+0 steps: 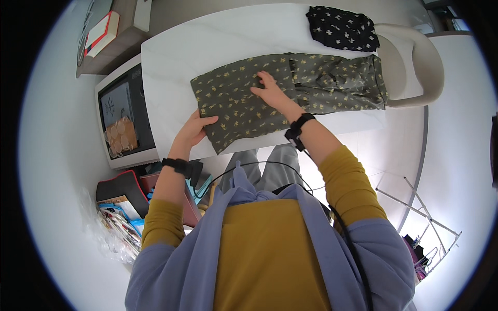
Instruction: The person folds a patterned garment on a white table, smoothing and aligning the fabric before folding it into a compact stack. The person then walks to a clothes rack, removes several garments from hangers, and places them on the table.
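Note:
An olive-green garment with a small yellow floral print (pixel 241 105) lies spread lengthwise on a white marble-patterned table (pixel 175 58). Its right part is gathered and wrinkled. My left hand (pixel 196 126) pinches the garment's left edge, thumb on top and fingers underneath. Above the cloth's middle is my right hand (pixel 269 90), palm down with fingers apart, touching or just over the fabric. A black cloth with white motifs (pixel 342 29), bunched into a compact shape, lies at the table's far right.
A beige chair (pixel 428 66) stands against the table's right end. On the left are a white-framed cabinet with glass cups (pixel 120 136) on it, a red-edged box (pixel 102 34) and bagged items (pixel 118 225). A metal rack (pixel 430 219) stands at lower right. Cables hang from my wrist straps.

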A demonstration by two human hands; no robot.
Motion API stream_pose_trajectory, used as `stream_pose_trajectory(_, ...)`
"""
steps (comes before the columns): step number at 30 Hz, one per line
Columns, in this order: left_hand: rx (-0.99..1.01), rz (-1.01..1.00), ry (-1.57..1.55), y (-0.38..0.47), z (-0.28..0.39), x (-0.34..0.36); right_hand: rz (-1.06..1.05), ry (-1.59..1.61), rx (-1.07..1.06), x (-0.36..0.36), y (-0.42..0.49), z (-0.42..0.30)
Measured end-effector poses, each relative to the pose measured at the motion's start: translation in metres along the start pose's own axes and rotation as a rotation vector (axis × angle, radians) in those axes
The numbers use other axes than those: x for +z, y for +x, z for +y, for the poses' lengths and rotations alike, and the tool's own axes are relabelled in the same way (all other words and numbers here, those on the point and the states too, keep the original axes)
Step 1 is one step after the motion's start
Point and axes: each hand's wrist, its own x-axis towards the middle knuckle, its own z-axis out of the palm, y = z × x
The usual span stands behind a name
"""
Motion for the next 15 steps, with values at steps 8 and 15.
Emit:
stream_pose_trajectory(8,0.161,-0.145,0.086,-0.012,0.022,0.11,-0.238,0.517,0.246,-0.043,-0.054,-0.026)
stream_pose_trajectory(15,0.289,0.019,0.741,0.07,-0.016,0.202,0.06,0.415,0.273,-0.137,-0.11,0.037)
